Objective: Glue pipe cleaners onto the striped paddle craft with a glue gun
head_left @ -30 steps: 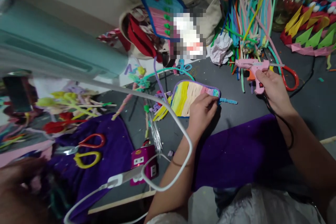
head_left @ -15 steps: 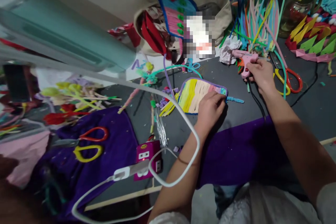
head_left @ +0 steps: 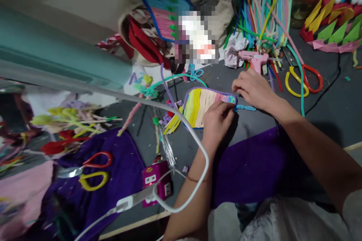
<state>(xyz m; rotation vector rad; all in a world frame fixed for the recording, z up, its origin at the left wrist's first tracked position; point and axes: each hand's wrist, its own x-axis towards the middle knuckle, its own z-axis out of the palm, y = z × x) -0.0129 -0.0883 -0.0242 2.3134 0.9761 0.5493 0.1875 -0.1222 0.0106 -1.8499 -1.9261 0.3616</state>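
Note:
My left hand [head_left: 217, 118] presses closed fingers on the right end of a flat striped panel of pipe cleaners [head_left: 200, 107], yellow, cream, pink and blue, edged in purple and blue. A short blue pipe cleaner [head_left: 246, 108] sticks out from the panel's right edge. Above that stub hovers my right hand [head_left: 253, 88], its fingers loosely bent and slightly apart, with nothing visible in them. Just behind the right hand, a pink glue gun [head_left: 256, 60] lies on the table beside crumpled white paper [head_left: 235, 51].
Red-and-yellow scissors [head_left: 296, 83] lie at right, another pair [head_left: 94, 171] on purple cloth at left. A white cable [head_left: 195, 139] loops over my left forearm near a magenta power socket [head_left: 155, 180]. Bunched pipe cleaners [head_left: 271, 15] stand behind. A pale green lamp-like bar [head_left: 56, 52] crosses upper left.
My right hand has let go of the glue gun and moved left toward the panel. The glue gun now lies on the table. My left hand stays on the panel; the view has shifted.

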